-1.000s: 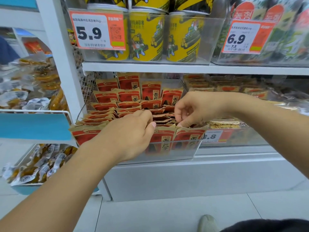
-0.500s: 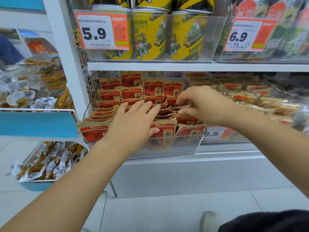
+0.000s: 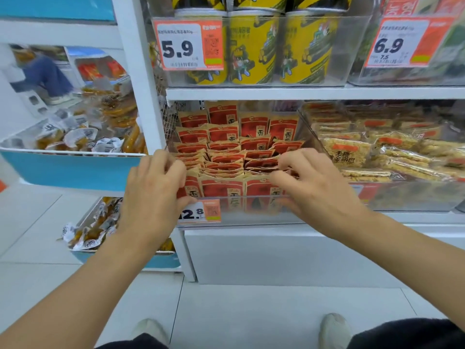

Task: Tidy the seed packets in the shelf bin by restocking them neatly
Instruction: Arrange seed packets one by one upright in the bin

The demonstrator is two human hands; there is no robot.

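Several red and tan seed packets (image 3: 227,157) stand in rows inside a clear plastic bin (image 3: 241,217) on the lower shelf. My left hand (image 3: 153,192) is at the bin's front left corner, its fingers curled round the packets of the left column. My right hand (image 3: 317,190) is at the front right, fingers and thumb pinching the packets of the right column. The front row between my hands stands upright with its labels facing me.
A price tag (image 3: 201,212) hangs on the bin's front. Yellow cups (image 3: 254,46) fill the shelf above. Clear-wrapped rice crackers (image 3: 377,154) lie in the bin to the right. Blue wire baskets (image 3: 73,170) of wrapped snacks stand left, beyond a white upright post (image 3: 141,84).
Both hands have moved apart, from the middle of the bin to its front corners. My left hand went from flat on the packets to curled round the left column.
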